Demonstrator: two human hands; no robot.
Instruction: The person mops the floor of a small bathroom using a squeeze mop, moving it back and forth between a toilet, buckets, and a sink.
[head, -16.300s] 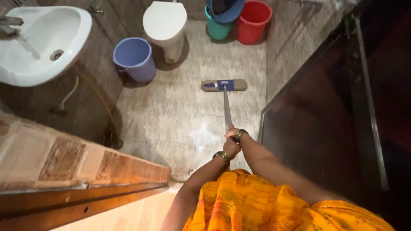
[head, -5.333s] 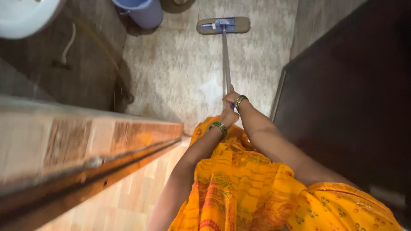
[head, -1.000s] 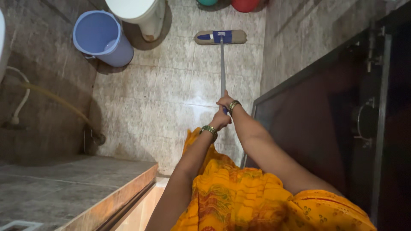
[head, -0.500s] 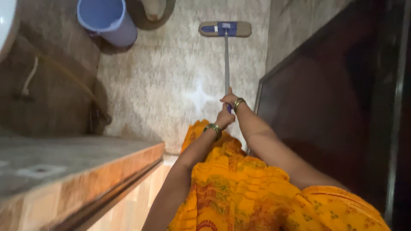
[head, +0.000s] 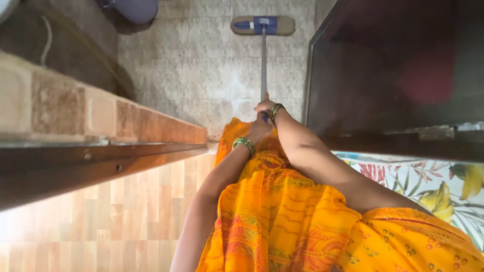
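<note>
A flat mop lies on the tiled bathroom floor, its beige and blue head [head: 262,25] at the far end and its grey handle [head: 263,63] running straight back to me. My right hand [head: 265,107] grips the handle higher up, a bangle on its wrist. My left hand [head: 259,131] is closed around the handle's end just below it, also with a green and gold bangle. Both arms reach forward over my orange patterned garment [head: 282,216].
A dark open door [head: 393,65] stands on the right. A brown door frame and wall edge [head: 101,131] crosses the left. The bottom of a blue bucket [head: 132,7] shows at the top left. Wood-pattern flooring [head: 126,216] lies below, a floral fabric [head: 433,181] at the right.
The view has pulled back out of the bathroom: the door frame now fills more of the left, wood flooring and floral fabric appear. Both hands stay on the mop handle.
</note>
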